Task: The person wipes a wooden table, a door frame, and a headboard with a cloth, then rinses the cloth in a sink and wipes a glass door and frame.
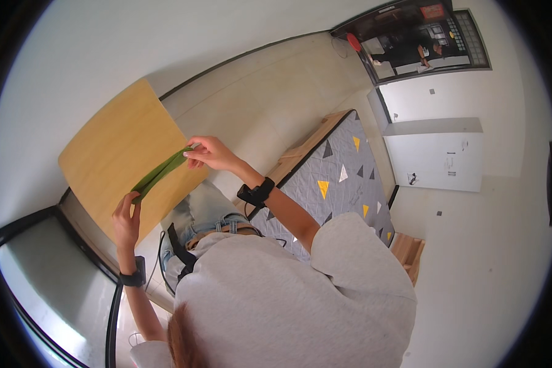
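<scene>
A long, narrow green strip (161,174) is stretched at a slant between my two hands, with lengthwise folds or ridges. Whether it is cloth or a leaf, I cannot tell. Its lower left end is pinched between the thumb and fingers of my left hand (126,219). At the upper right end, my right hand (210,153) grips it with fingertips and thumb. Both hands are over the light wooden table (113,132), and the strip appears above its surface.
To the right stands a bed (306,190) with a grey patterned cover. A white cabinet (435,161) and a dark-framed doorway (411,49), with a person (426,56) beyond, are farther off. At the left is a black-framed glass panel (61,282). A dark cable (159,254) hangs beside my waist.
</scene>
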Demonstrator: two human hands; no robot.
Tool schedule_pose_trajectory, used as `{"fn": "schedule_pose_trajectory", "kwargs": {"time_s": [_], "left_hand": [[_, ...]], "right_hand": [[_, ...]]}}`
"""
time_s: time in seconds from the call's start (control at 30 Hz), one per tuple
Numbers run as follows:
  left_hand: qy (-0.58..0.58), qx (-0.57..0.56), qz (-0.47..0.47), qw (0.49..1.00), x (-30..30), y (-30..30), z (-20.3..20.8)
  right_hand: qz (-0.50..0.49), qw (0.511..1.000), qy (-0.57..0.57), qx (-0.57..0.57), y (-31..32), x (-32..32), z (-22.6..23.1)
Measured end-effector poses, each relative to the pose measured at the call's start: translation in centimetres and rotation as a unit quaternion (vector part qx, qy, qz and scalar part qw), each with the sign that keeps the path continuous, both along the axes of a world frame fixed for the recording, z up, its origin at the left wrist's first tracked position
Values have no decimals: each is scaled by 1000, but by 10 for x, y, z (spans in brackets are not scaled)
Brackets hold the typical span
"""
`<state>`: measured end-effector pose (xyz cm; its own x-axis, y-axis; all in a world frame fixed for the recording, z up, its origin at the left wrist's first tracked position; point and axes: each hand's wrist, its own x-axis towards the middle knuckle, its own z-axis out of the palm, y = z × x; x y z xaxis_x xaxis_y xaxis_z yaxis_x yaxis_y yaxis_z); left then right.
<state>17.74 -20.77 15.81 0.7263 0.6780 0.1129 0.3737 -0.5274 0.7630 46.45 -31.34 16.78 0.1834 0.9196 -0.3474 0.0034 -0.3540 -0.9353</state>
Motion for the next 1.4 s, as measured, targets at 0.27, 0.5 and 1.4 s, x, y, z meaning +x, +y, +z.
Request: {"fn": "schedule_pose_trajectory", "kwargs": {"time_s": [0.27, 0.5, 1.4], "left_hand": [[-16, 48, 25, 998, -2, 3, -14], [39, -43, 57, 997, 4, 32, -57], [243, -64, -13, 968, 42, -39, -331]], "right_hand": [[26, 999, 34, -6, -7, 7, -16], [38, 995, 53, -75, 20, 8, -95], [244, 859, -450, -4, 8, -81, -335]]}}
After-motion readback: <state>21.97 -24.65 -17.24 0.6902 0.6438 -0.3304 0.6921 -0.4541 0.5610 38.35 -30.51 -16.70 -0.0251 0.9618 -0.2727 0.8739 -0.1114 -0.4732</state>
